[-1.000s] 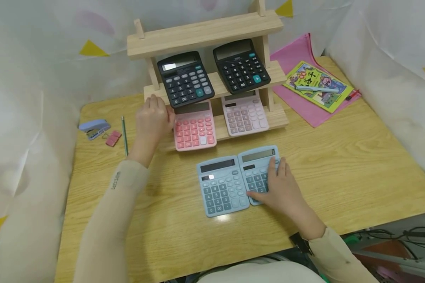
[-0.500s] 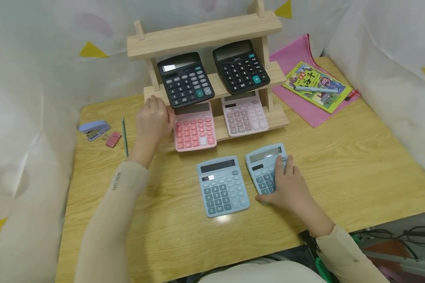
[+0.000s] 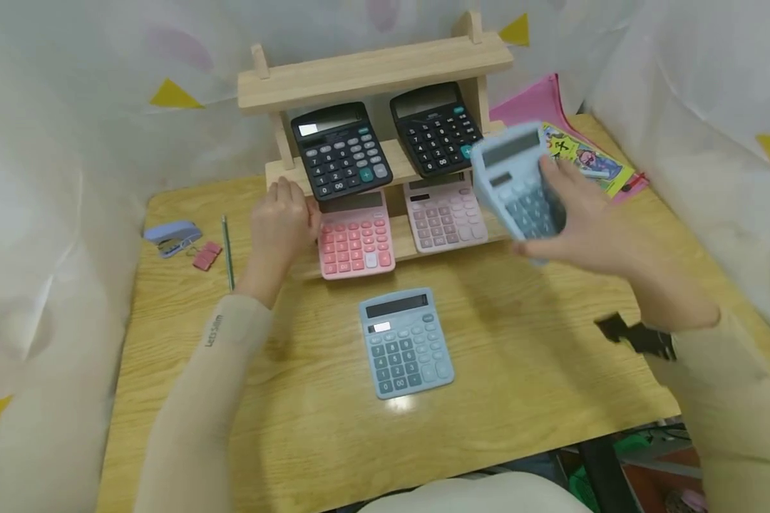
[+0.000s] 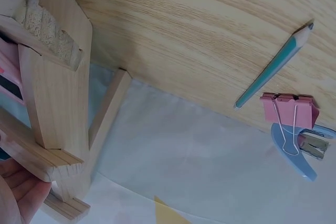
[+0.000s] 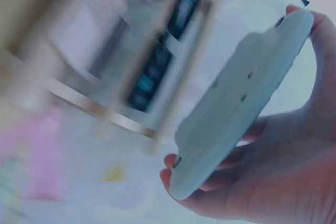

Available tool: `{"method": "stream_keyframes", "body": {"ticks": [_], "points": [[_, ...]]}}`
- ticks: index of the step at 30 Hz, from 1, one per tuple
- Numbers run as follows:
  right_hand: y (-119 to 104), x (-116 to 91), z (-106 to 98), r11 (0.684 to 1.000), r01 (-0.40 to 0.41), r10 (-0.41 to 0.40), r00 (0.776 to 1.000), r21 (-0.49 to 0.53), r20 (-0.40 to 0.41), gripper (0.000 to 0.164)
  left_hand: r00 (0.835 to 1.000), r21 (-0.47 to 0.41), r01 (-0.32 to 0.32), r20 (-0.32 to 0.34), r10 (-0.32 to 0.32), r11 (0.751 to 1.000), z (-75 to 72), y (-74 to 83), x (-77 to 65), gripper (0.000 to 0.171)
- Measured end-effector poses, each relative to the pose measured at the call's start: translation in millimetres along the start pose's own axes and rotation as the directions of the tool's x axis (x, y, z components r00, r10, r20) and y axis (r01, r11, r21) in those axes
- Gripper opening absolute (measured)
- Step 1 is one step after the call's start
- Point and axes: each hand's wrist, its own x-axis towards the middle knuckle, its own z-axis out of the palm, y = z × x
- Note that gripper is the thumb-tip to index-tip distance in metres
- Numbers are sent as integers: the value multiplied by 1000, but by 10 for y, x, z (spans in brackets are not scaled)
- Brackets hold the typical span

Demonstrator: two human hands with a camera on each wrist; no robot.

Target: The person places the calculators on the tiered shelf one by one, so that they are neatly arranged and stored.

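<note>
My right hand (image 3: 590, 221) grips a light blue calculator (image 3: 512, 178) by its edges, raised and tilted in front of the right end of the wooden shelf. The right wrist view shows the back of that calculator (image 5: 247, 98) between thumb and fingers. My left hand (image 3: 281, 221) holds the left end of the shelf's middle board (image 4: 31, 156). A second light blue calculator (image 3: 406, 349) lies face up on the table. Two black calculators (image 3: 341, 151) lean on the middle board. Below them, a pink calculator (image 3: 356, 239) and a pale pink one (image 3: 446, 217) stand on the bottom board.
The wooden shelf (image 3: 378, 68) stands at the table's back. To its left lie a purple-blue stapler (image 3: 172, 234), a pink binder clip (image 3: 207, 255) and a green pencil (image 3: 227, 249). At back right, a pink pouch (image 3: 532, 103) lies under a yellow-green booklet (image 3: 616, 182).
My right hand has slid the right blue calculator away from its neighbour, then lifted it up toward the shelf's right end. The left hand has stayed at the shelf.
</note>
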Motion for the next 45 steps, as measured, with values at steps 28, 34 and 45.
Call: {"method": "stream_keyframes", "body": {"ticks": [28, 34, 45], "points": [[-597, 2304, -357, 941, -279, 264, 959, -192, -104, 109, 1000, 35, -31, -2, 31, 999, -36, 1, 11, 43], [-679, 2152, -291, 937, -219, 173, 968, -272, -184, 118, 1000, 27, -23, 9, 23, 999, -24, -19, 17, 44], [-986, 87, 829, 907, 205, -265, 957, -368, -121, 110, 999, 6, -45, -13, 45, 999, 30, -49, 92, 44]]}}
